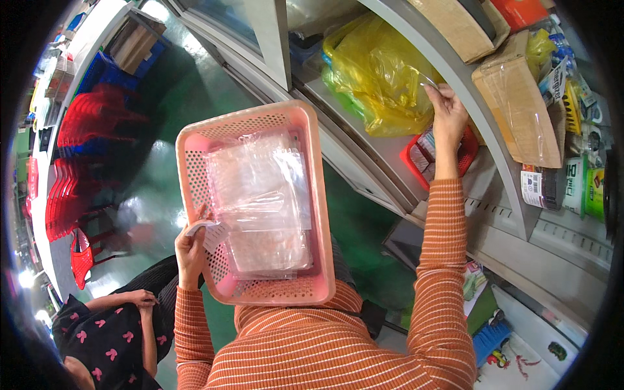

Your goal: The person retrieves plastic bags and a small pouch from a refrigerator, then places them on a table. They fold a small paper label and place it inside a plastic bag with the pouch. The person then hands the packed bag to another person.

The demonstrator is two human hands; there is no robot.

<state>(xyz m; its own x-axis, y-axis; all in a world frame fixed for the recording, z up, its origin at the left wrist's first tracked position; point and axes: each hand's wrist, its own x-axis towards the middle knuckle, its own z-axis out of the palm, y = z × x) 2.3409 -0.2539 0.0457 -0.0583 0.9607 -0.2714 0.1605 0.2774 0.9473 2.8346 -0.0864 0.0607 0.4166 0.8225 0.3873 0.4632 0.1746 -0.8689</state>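
One-handed basket support
Gripping pink basket and white slip in left hand: keep clear bags level, right of grip. Move right hand gently beside yellow bag; cannot tell if pinching.

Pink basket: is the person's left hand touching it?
Touching. The head view shows it: the left hand grips the left side of the pink basket, with no gap at the rim.
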